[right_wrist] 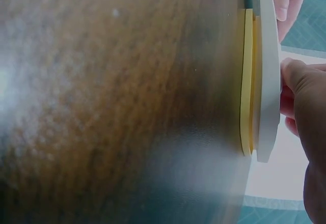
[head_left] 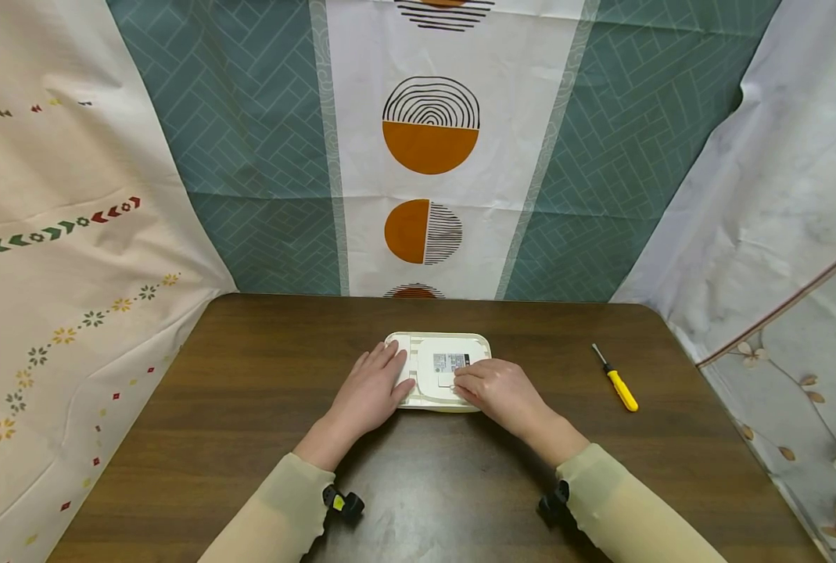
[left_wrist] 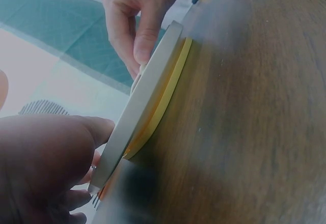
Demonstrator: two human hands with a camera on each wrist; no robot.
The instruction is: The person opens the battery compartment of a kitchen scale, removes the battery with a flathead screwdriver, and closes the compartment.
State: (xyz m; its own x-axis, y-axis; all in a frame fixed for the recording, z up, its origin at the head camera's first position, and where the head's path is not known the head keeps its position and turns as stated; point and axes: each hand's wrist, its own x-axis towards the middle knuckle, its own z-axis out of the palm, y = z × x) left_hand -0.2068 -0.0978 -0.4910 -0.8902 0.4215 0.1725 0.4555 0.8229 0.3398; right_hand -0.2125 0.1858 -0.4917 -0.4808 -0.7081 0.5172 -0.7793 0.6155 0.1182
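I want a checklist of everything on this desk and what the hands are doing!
Surface: brown wooden table, bare around the work.
Job's things: flat white device, label side up, yellowish layer beneath.
Clutter: yellow-handled screwdriver lying apart on the right.
Grips: left hand rests flat on the device's left edge; right hand fingertips press near the label.
Cables: nothing seen.
Surroundings: patterned cloth backdrop hangs behind and at both sides.

Cream-white device [head_left: 437,371] with grey label under both hands, yellow-handled screwdriver [head_left: 616,379] right of the right hand [head_left: 500,391], dark brown wood-grain table [head_left: 249,407], teal herringbone and orange-circle backdrop [head_left: 429,141] beyond.
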